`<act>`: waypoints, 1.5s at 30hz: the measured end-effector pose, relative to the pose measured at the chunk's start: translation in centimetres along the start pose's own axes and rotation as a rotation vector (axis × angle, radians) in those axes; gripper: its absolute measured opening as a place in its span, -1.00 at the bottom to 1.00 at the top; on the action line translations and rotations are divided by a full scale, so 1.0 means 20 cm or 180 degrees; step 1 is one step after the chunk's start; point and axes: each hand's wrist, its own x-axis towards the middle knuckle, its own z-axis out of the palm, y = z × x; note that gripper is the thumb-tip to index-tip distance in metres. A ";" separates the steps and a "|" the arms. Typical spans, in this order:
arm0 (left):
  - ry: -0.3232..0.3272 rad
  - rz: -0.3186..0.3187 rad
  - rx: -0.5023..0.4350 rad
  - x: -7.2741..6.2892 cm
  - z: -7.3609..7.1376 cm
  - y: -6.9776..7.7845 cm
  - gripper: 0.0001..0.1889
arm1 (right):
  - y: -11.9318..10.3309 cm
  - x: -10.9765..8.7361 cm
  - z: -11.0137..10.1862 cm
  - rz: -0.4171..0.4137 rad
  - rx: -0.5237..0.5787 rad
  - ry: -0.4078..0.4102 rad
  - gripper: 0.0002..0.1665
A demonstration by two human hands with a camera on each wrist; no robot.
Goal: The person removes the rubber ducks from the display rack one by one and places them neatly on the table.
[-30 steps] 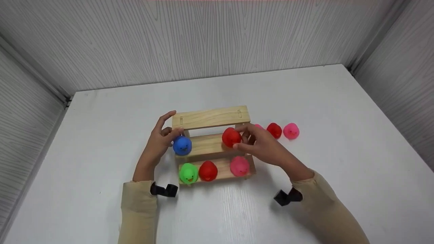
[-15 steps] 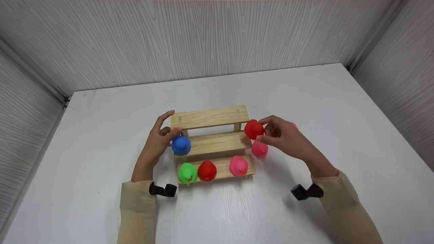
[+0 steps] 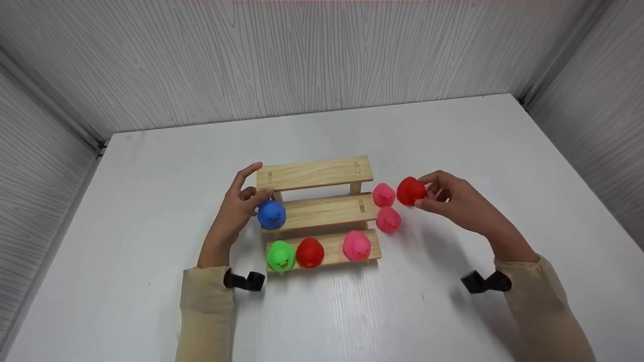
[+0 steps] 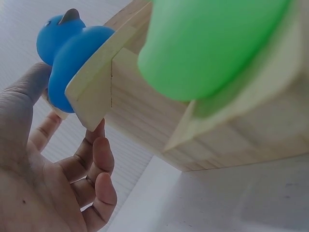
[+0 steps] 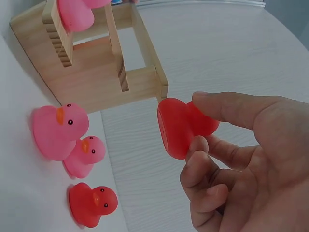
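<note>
A three-tier wooden rack (image 3: 322, 211) stands on the white table. My left hand (image 3: 235, 211) grips its left end, index finger reaching the top tier and thumb beside the blue rubber duck (image 3: 271, 214) on the middle tier. In the left wrist view the fingers curl near the end of that tier (image 4: 91, 96). Right of the rack, my right hand (image 3: 460, 203) pinches a red rubber duck (image 3: 411, 191) between thumb and fingers; the right wrist view shows this held duck (image 5: 181, 125) raised off the table. A green duck (image 3: 280, 256), a red duck (image 3: 310, 252) and a pink duck (image 3: 356, 246) occupy the bottom tier.
Two pink ducks (image 3: 384, 194) (image 3: 389, 219) sit on the table close by the rack's right side. Another red duck (image 5: 91, 204) stands beside them in the right wrist view. Grey wood-grain panels (image 3: 302, 60) border the table behind and at both sides.
My right hand has carried the red duck rightward from above the middle tier to beyond the rack's right side. Two pink ducks have come into clear view. The left hand stays put.
</note>
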 end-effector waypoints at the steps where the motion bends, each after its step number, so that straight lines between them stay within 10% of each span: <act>1: 0.0005 0.0000 0.0006 0.00 0.00 0.00 -0.31 | 0.01 0.00 -0.01 -0.0007 -0.0010 -0.0009 -0.52; 45: 0.0044 0.0008 0.0086 -0.02 0.00 0.02 -0.30 | 0.22 0.04 0.03 0.0136 -0.0258 -0.0588 -0.62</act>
